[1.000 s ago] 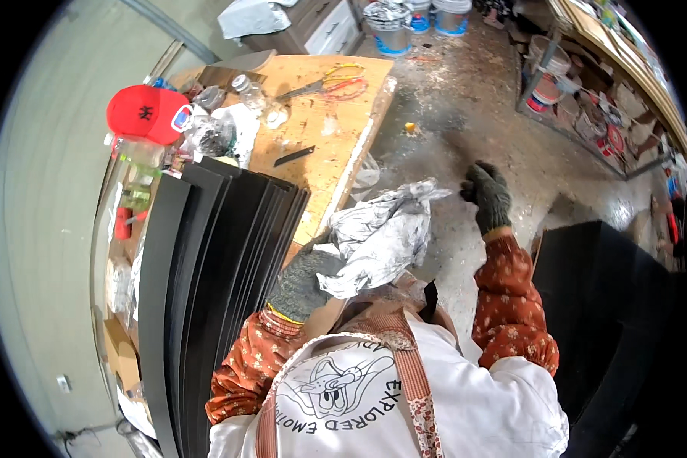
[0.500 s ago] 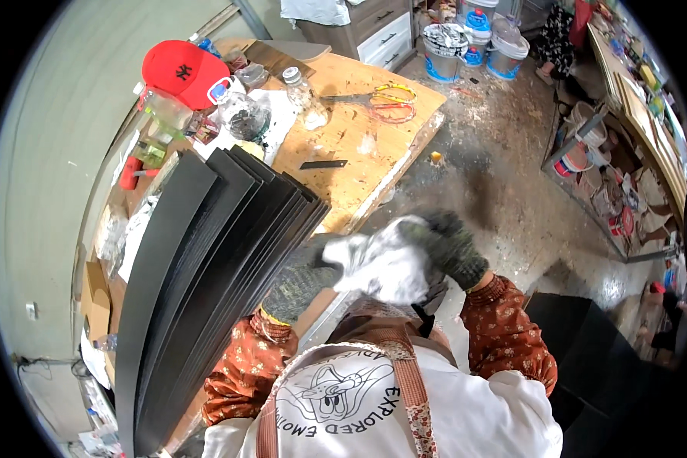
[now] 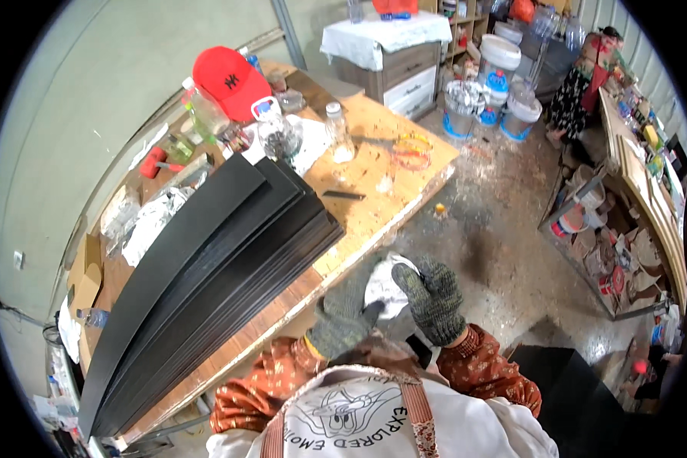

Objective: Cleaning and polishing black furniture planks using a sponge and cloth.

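In front of my apron, a bunched white cloth [image 3: 388, 286] is held between my two hands. My left hand [image 3: 345, 314], in a dark grey knitted glove, is closed on the cloth's left side. My right hand [image 3: 435, 304], gloved the same way, grips it from the right with the thumb side over it. Parts of the cloth are hidden behind the gloves. To the left, a stack of long black panels [image 3: 206, 244] lies on the wooden table [image 3: 389, 164], close to my left hand but apart from it.
Scissors [image 3: 412, 151], a small dark strip [image 3: 343, 195], a clear bottle [image 3: 341, 137] and a red cap [image 3: 231, 82] lie on the table, with a red mallet [image 3: 157, 162] at left. Buckets [image 3: 499, 61] stand at the back. A person [image 3: 588, 84] is beside the right-hand workbench [image 3: 649, 175].
The cloth, spread out and blurred before, is now bunched smaller between my hands. My hands have come closer together and lower. The view has shifted, showing more of the back of the room.
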Demonstrator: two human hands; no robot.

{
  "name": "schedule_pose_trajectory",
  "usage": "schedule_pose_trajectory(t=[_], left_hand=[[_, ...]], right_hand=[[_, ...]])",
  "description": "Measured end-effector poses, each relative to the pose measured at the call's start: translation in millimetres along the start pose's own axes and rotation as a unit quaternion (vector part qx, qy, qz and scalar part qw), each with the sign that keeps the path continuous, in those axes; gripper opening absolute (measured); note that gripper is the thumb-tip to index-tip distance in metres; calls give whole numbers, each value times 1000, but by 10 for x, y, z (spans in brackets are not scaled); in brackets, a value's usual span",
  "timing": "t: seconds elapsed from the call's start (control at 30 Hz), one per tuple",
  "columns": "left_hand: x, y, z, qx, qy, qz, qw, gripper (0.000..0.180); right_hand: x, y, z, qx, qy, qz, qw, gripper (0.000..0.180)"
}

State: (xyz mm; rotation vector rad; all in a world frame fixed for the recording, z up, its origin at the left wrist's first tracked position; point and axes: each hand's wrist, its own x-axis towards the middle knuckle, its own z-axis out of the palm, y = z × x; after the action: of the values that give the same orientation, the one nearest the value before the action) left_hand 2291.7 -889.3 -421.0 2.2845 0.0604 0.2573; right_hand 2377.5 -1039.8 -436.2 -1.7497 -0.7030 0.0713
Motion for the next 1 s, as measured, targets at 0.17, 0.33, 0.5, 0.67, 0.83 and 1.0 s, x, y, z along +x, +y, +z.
schedule_pose_trajectory(t=[0.17,0.33,0.5,0.67,0.83,1.0], left_hand=[[-284,-132,-165,-176,-97,-74,977,69],[-334,-15,-215,-509,-47,-183,839,74],[-225,28,-197,-524,81,-214,821,72],[308,14,45,-507,107,-246,819,66],[943,183,2,132,146,-65,978,76],[1488,109,77,-106,84,-13,991,69]], right_hand=[[175,-56,-67,158,28,74,984,19],[604,219,-130,270,105,125,949,24],[633,-21,-185,142,25,-158,977,43],[613,-111,342,118,-62,-68,989,78],[1221,158,-696,102,-306,38,946,56],[1745,356,-854,14,-355,-80,931,50]])
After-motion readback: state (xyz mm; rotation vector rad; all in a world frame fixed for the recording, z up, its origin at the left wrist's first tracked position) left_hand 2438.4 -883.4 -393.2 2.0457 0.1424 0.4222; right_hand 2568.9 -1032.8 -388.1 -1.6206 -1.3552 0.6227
